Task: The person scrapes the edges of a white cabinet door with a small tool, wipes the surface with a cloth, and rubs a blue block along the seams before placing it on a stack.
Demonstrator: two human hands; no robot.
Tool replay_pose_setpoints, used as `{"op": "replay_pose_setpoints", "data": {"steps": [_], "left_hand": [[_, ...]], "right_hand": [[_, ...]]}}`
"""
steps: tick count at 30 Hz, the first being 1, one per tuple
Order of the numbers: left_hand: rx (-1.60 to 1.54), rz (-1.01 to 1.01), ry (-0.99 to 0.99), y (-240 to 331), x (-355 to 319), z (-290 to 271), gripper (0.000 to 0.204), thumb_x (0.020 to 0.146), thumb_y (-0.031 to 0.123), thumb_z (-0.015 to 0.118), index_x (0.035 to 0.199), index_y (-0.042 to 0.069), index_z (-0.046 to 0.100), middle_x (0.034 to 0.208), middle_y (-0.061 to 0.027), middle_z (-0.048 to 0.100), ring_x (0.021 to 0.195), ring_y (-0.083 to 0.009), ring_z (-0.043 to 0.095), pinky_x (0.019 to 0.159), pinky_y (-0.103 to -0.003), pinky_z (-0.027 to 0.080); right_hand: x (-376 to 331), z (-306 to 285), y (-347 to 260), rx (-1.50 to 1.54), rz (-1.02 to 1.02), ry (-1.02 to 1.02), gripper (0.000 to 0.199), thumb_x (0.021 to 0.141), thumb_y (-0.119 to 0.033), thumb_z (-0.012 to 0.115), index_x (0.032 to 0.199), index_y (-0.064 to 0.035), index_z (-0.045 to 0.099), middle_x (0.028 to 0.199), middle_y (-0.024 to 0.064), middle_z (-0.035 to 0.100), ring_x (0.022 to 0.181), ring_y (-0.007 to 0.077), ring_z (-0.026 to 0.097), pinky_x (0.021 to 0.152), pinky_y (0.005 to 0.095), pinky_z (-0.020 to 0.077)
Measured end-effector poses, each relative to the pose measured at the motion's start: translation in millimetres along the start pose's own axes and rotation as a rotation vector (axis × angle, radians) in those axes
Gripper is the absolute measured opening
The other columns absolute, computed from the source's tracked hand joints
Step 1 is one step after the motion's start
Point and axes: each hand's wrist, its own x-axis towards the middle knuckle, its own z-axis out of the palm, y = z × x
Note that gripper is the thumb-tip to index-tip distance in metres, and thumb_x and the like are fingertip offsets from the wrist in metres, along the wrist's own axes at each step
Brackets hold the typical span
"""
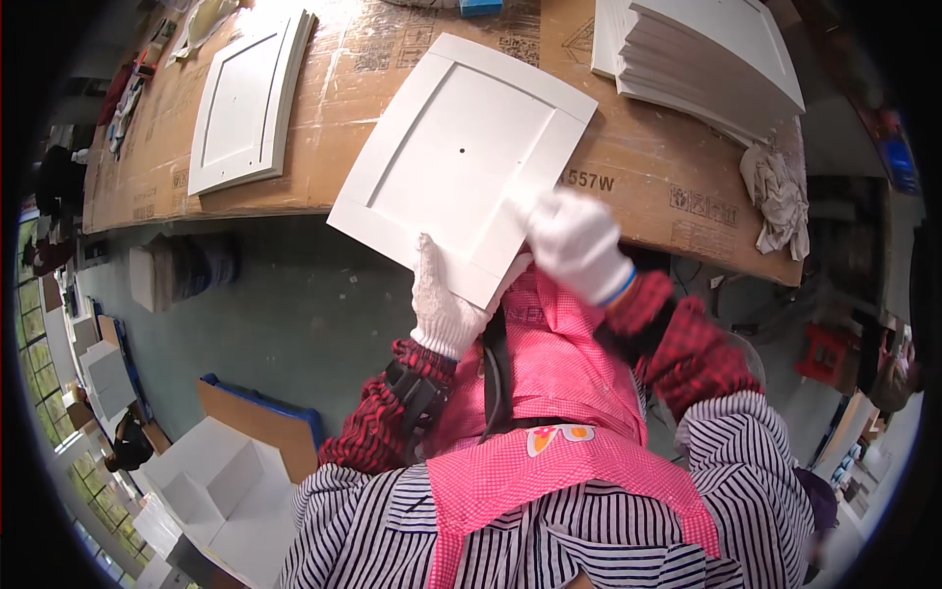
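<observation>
Two gloved hands hold one white square panel (461,162) tilted over the near edge of the counter (334,108), which is covered in brown cardboard. The left hand (442,299) has its grip clenched on the panel's lower rim, fingers behind and thumb on the front. The right hand (574,240) presses on the panel's right lower frame, its grip closed around that edge. The panel shows a raised border and a small dark hole at its centre. Farther left on the counter lie a few similar panels (245,98); a taller stack of panels (711,54) sits at the far right, with a crumpled white rag (780,191) just beside it.
</observation>
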Motion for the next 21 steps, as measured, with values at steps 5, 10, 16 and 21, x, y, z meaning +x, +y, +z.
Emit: {"op": "replay_pose_setpoints", "data": {"steps": [5,10,16,21], "left_hand": [[0.05,-0.034,-0.079,-4,-1,2,0.078,0.105,0.061,0.048,0.157,0.004,0.033,0.157,-0.0254,0.043,0.141,-0.0488,0.047,0.114,-0.073,0.037],[-0.038,-0.053,-0.058,-2,-2,12,0.075,0.107,0.059,0.047,0.159,0.008,0.03,0.16,-0.0237,0.04,0.143,-0.0457,0.046,0.113,-0.076,0.036],[0.035,-0.059,-0.088,0,-6,11,0.067,0.109,0.053,0.047,0.158,0.009,0.032,0.158,-0.0216,0.044,0.142,-0.0425,0.048,0.113,-0.074,0.039],[1.071,0.137,-0.171,19,-2,-52,0.058,0.104,0.033,0.06,0.144,-0.007,0.048,0.14,-0.0222,0.061,0.127,-0.0388,0.062,0.098,-0.06,0.058]], "right_hand": [[-41,18,-67,0.387,-0.099,0.004,0.033,0.087,-0.012,0.063,0.119,-0.012,0.073,0.098,0.008,0.072,0.077,0.0245,0.071,0.067,0.0371,0.0593],[11,-2,16,0.058,0.245,0.227,0.023,0.089,-0.014,0.067,0.11,-0.0123,0.075,0.088,0.0083,0.065,0.072,0.027,0.068,0.061,0.0408,0.0557],[-64,9,-88,0.267,-0.033,-0.155,0.036,0.083,-0.006,0.069,0.118,-0.0119,0.074,0.086,0.0075,0.069,0.067,0.025,0.069,0.057,0.0372,0.0568],[-38,-19,-37,0.566,0.181,0.04,0.03,0.09,-0.008,0.073,0.12,-0.0079,0.074,0.084,0.0109,0.065,0.067,0.0253,0.065,0.059,0.0353,0.0519]]}}
